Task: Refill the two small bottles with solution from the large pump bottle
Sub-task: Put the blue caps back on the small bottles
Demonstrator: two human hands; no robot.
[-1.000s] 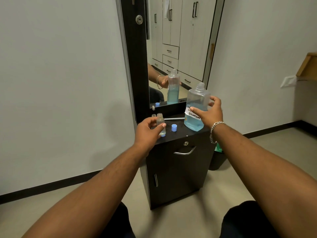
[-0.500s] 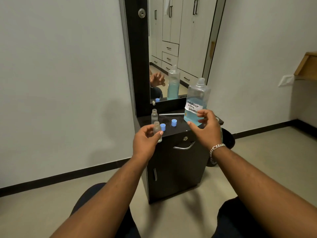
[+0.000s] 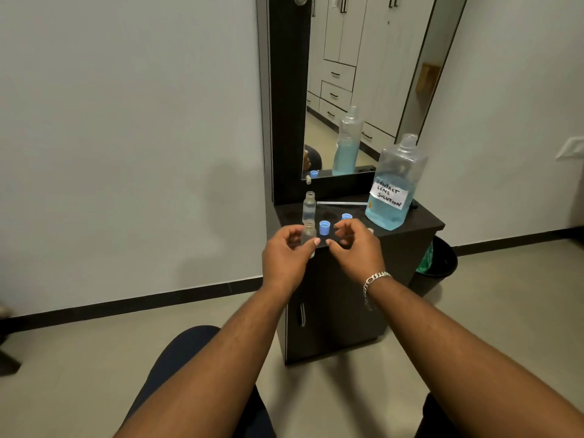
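My left hand (image 3: 286, 251) grips a small clear uncapped bottle (image 3: 309, 232), held upright just in front of the cabinet top's near edge. A second small clear bottle (image 3: 309, 205) stands open on the black cabinet top (image 3: 420, 224) behind it. My right hand (image 3: 355, 248) hovers close beside the held bottle, fingers curled and apart, holding nothing. The large bottle (image 3: 395, 184) of blue liquid, labelled "contact lens solution", stands uncapped at the right of the top. Two blue caps (image 3: 325, 227) (image 3: 346, 216) lie between the bottles.
A thin pump tube (image 3: 343, 203) lies along the back of the top, under the mirror (image 3: 363, 83). A black bin (image 3: 441, 260) with a green liner stands on the floor right of the cabinet. My knees show at the bottom.
My right hand let go of the large bottle and came left toward the small bottle. My left hand lifted that small bottle off the top and drew it nearer.
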